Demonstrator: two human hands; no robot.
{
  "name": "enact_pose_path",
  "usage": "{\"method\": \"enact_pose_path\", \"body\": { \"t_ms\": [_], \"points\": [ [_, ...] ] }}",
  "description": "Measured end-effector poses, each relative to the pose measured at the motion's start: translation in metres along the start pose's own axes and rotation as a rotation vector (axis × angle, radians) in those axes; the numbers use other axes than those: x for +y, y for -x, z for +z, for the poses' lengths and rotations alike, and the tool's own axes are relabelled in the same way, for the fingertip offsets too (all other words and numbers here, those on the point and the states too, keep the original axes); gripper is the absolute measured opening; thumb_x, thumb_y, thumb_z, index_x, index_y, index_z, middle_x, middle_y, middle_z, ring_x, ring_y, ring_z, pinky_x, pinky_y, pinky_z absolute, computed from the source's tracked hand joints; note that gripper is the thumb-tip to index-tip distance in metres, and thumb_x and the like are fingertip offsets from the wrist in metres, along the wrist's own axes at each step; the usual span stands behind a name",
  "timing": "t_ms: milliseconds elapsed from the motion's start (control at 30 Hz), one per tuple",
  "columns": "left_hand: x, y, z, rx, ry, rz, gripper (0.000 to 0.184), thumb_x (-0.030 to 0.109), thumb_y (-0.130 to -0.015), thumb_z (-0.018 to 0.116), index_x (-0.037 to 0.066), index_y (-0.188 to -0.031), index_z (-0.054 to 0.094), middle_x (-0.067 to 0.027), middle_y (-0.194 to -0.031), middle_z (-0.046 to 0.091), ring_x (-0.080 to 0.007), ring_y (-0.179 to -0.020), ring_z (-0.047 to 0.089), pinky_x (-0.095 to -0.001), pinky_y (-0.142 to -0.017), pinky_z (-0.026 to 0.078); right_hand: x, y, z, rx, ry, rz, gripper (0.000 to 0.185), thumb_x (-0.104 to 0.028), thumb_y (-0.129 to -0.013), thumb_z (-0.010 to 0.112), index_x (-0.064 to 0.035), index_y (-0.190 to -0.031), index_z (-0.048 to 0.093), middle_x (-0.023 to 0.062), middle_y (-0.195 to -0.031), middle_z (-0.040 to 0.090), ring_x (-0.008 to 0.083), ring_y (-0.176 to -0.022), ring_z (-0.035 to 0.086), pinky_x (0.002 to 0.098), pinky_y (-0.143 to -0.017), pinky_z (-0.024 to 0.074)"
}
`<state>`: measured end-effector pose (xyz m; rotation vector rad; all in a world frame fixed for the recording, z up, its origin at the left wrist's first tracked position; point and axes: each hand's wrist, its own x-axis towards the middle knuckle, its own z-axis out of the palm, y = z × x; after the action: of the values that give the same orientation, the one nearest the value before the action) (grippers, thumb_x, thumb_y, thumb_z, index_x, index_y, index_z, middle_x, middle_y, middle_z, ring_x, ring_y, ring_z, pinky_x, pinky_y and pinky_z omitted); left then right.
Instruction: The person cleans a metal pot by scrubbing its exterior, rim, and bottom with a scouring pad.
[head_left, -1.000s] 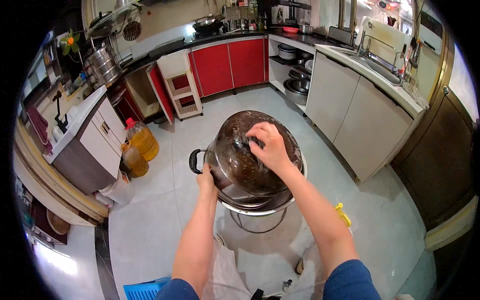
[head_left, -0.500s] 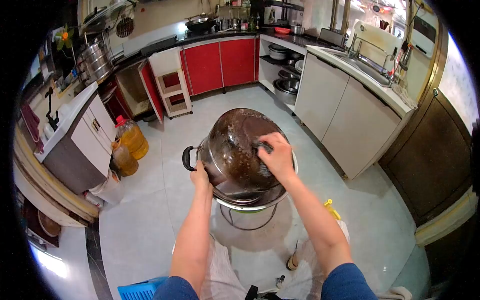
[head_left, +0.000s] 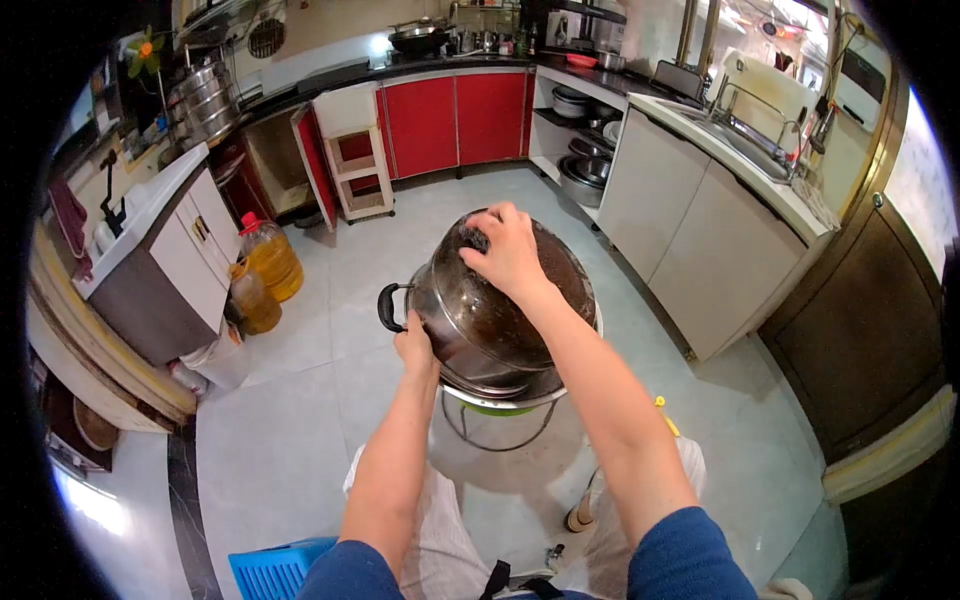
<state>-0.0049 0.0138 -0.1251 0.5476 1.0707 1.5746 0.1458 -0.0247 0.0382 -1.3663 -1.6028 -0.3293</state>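
Note:
A large metal pot (head_left: 468, 300) is tilted with its brown-stained underside facing up. It sits in a wide basin (head_left: 485, 408) on a wire stand (head_left: 500, 449). My left hand (head_left: 413, 345) grips the pot's near left side, just below its black loop handle (head_left: 389, 307). Against the upper part of the stained base, my right hand (head_left: 508, 250) presses a dark scouring pad (head_left: 472, 238) with curled fingers. Part of the base is hidden behind my right hand and forearm.
Two jugs of yellow liquid (head_left: 270, 262) stand on the floor at left, by a white bucket (head_left: 222, 360). A blue plastic stool or crate (head_left: 278, 568) is near my left leg. White cabinets (head_left: 690, 205) with a sink stand at right; a white rolling shelf (head_left: 355, 160) is behind.
My right hand has moved the scouring pad up and left across the pot's base. My left hand still grips the pot's side. The whole view has shifted slightly.

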Motion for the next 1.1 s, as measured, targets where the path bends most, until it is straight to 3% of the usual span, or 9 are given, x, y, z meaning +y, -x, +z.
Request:
{"method": "enact_pose_path", "body": {
  "t_ms": [133,300,500,700,967,1100],
  "points": [
    [0.007,0.0,-0.003,-0.047,0.041,-0.018,0.031,0.027,-0.09,0.06,0.0,-0.075,0.06,-0.0047,-0.075,0.058,-0.0145,-0.067,0.052,-0.0321,-0.061,0.044,0.008,0.045,-0.041,-0.039,-0.149,-0.29,0.024,-0.005,-0.067,0.069,-0.01,-0.09,0.064,0.0081,-0.101,0.056,0.0343,-0.101,0.051,0.0405,-0.086,0.0459],
    [0.008,0.001,0.002,-0.002,-0.071,-0.038,0.031,0.027,-0.089,0.06,-0.001,-0.077,0.059,-0.0052,-0.075,0.058,-0.0141,-0.067,0.052,-0.0318,-0.061,0.044,0.01,0.116,-0.089,-0.098,-0.055,-0.382,0.025,0.0,-0.064,0.071,-0.0084,-0.087,0.064,0.0069,-0.098,0.059,0.0299,-0.099,0.053,0.0395,-0.084,0.0463],
    [0.005,0.006,0.005,-0.033,-0.013,-0.05,0.031,0.026,-0.09,0.058,-0.002,-0.076,0.059,-0.0054,-0.073,0.057,-0.0142,-0.066,0.05,-0.0327,-0.059,0.04,-0.008,0.06,-0.056,-0.157,0.005,-0.528,0.022,-0.001,-0.064,0.069,-0.0058,-0.085,0.064,0.0079,-0.097,0.06,0.0299,-0.1,0.053,0.0383,-0.084,0.0474],
    [-0.001,0.003,0.007,0.009,0.014,-0.054,0.031,0.025,-0.088,0.06,-0.003,-0.074,0.06,-0.0049,-0.07,0.057,-0.0134,-0.063,0.05,-0.0328,-0.058,0.04,-0.017,-0.008,-0.008,-0.228,0.035,-0.432,0.02,0.0,-0.063,0.068,-0.006,-0.082,0.064,0.0073,-0.092,0.058,0.0289,-0.097,0.053,0.0375,-0.082,0.0469],
    [0.003,0.004,0.009,-0.029,0.011,-0.095,0.031,0.025,-0.087,0.062,-0.004,-0.077,0.061,-0.0065,-0.073,0.059,-0.0143,-0.065,0.052,-0.0334,-0.058,0.041,0.004,0.104,-0.089,-0.227,0.027,-0.494,0.023,0.002,-0.063,0.069,-0.0066,-0.083,0.063,0.0068,-0.094,0.058,0.0308,-0.094,0.054,0.0384,-0.079,0.0477],
    [0.01,0.015,0.014,0.013,-0.043,-0.104,0.031,0.024,-0.087,0.061,-0.006,-0.08,0.061,-0.0075,-0.075,0.06,-0.0149,-0.067,0.052,-0.0334,-0.06,0.042,-0.006,0.084,-0.084,-0.243,0.071,-0.482,0.02,0.0,-0.065,0.068,-0.0068,-0.083,0.063,0.0068,-0.093,0.058,0.0299,-0.095,0.054,0.0384,-0.081,0.0463]
  ]
}}
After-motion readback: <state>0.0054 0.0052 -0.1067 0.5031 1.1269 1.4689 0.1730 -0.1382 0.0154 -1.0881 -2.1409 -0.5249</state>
